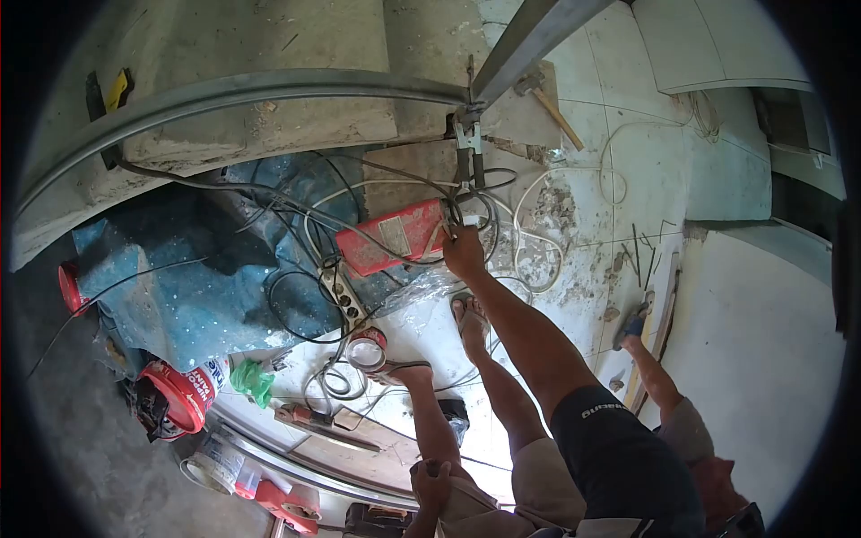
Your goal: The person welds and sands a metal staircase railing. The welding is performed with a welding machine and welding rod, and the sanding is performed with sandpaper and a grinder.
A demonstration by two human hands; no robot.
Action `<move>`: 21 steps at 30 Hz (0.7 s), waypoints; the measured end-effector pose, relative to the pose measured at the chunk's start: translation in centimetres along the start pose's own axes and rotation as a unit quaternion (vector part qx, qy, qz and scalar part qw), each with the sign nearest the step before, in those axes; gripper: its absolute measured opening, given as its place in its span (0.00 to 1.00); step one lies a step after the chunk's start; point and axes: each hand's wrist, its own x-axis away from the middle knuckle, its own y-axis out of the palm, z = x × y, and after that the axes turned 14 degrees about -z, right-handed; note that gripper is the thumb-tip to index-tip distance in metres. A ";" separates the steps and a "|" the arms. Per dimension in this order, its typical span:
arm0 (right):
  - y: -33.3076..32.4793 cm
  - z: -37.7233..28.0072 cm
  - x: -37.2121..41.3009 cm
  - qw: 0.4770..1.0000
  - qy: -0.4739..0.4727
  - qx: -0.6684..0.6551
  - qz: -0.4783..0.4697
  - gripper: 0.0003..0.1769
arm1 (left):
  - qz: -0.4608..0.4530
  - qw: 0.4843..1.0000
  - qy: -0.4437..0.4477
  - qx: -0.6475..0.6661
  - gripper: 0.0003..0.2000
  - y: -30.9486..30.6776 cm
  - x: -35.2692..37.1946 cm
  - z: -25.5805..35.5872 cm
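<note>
My right hand (463, 253) reaches down to the near end of a red box-shaped machine (386, 238), among looped black cables (489, 211). Its fingers are closed there, but what they grip is hidden. Beside my bent knee hangs my left hand (432, 484), fingers curled; anything inside them cannot be made out. Just beyond the machine, a clamp (468, 148) bites the metal frame (511, 58). A power strip (343, 294) with plugged-in cords lies next to the machine. Near my foot stands a small red-rimmed paint can (367, 350).
A paint-spotted blue sheet (197, 287) covers the floor at left, near a red paint bucket (184, 394). Below it are a green plastic bag (253, 381) and a power tool (305, 415). A hammer (560, 117) lies beyond the frame. Another person's leg (655, 372) stands at right.
</note>
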 end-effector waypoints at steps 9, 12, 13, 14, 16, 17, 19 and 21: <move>-0.9 -3.0 -2.5 0.991 -0.052 0.037 0.119 0.16 | -0.012 0.997 -0.057 -0.054 0.22 0.7 0.2 1.5; -0.2 -2.7 -4.9 0.999 -0.002 0.034 0.034 0.16 | -0.020 0.996 -0.065 -0.058 0.22 1.7 -0.6 0.2; 0.4 -2.1 -5.3 0.999 0.034 0.009 -0.003 0.16 | -0.025 0.995 -0.066 -0.064 0.22 1.8 -0.5 0.0; 0.3 -2.2 -5.2 0.999 0.044 0.018 -0.002 0.15 | -0.030 0.995 -0.067 -0.069 0.22 1.8 -0.4 0.1; 0.0 -2.8 -4.6 0.999 0.041 0.016 0.013 0.15 | -0.034 0.995 -0.080 -0.051 0.21 1.6 -0.4 0.7; 0.0 -2.7 -4.5 0.999 0.035 0.007 0.023 0.15 | -0.035 0.995 -0.083 -0.044 0.21 1.3 -0.3 1.6; -0.1 -2.7 -4.1 0.999 0.015 0.006 0.034 0.14 | -0.048 0.991 -0.121 -0.015 0.21 -0.5 0.5 4.4; -0.4 -3.2 -3.4 0.998 0.053 0.041 -0.013 0.15 | -0.044 0.992 -0.114 -0.007 0.21 -0.6 0.4 3.9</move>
